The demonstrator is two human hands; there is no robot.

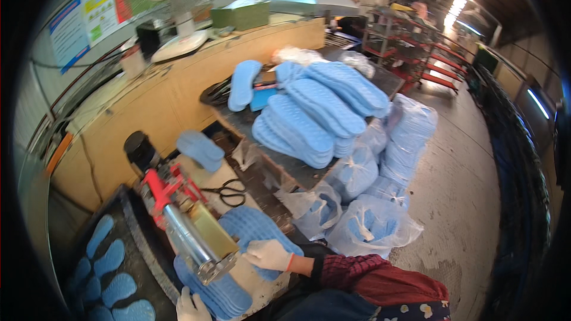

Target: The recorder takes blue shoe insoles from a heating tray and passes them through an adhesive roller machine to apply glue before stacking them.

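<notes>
pressing right hand (269, 254) on blue sole (257, 232), lying up-left to down-right.

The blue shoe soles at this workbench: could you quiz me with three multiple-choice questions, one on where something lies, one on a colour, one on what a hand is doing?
1. Where do the black scissors lie?
A. On the bench behind the red machine
B. On the floor
C. On the fan

2. What colour are the stacked soles?
A. Green
B. Light blue
C. Black

3. What is the right hand doing?
A. Hanging free in the air
B. Holding the scissors
C. Resting flat on a blue sole

Answers:
1 A, they sit on the bench just beyond the red machine.
2 B, the whole pile is light blue.
3 C, the white-gloved palm lies on the blue sole beside the machine's metal head.
</notes>
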